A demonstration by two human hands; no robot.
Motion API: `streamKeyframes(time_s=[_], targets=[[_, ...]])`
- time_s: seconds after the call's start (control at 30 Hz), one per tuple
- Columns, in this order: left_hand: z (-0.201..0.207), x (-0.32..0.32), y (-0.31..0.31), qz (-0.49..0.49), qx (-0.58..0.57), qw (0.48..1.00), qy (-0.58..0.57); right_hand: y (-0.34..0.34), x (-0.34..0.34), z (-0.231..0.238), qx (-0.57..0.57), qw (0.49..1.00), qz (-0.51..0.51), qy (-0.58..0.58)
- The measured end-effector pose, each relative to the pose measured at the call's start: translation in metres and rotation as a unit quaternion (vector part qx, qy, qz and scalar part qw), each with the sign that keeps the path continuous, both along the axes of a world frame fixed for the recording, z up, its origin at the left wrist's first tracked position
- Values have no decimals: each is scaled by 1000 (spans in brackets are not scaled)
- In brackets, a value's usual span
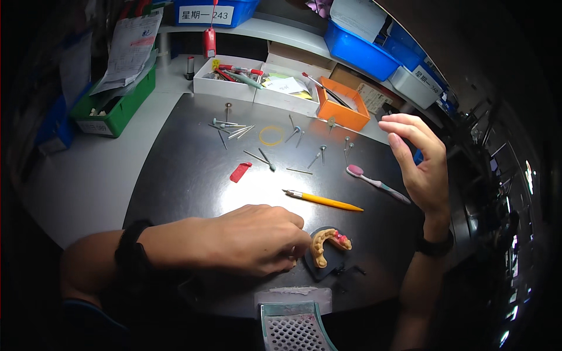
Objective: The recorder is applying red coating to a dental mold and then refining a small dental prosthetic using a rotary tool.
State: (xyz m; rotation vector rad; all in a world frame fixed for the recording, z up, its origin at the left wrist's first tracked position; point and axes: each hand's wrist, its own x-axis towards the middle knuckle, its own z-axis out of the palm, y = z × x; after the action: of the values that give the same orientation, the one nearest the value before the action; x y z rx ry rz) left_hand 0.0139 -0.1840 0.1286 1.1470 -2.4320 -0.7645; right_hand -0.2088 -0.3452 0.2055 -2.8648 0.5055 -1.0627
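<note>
My left hand (257,240) lies low over the dark work surface, its fingers curled in and pointing right. Whatever its fingertips grip is hidden, though a little tan shows beneath them. Right beside those fingers is a tan dental model (319,244), an arch of teeth with a pink patch (341,238) at one end, set on a black base (333,263). Raised above the right side of the table, my right hand (421,167) is empty with fingers stretched out. Nearest below it lies a pink and white toothbrush (379,183).
A yellow-handled tool (328,202) lies mid-table, with a red strip (240,172), a rubber band (271,136) and several small rotary bits (240,131) beyond. White boxes (228,88) and an orange box (344,111) line the back. A perforated grate (294,330) juts out at the front edge.
</note>
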Motion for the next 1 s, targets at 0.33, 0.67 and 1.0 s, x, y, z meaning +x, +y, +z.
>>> streamKeyframes(time_s=[0.33,0.67,1.0], targets=[[-3,26,-20,128,-87,988,-21,31,-23,-31,191,962,106,161],[19,59,-25,203,-168,963,-59,43,-22,-49,275,915,116,273],[17,73,-37,131,-233,959,-97,37,-15,-43,291,887,278,227]])
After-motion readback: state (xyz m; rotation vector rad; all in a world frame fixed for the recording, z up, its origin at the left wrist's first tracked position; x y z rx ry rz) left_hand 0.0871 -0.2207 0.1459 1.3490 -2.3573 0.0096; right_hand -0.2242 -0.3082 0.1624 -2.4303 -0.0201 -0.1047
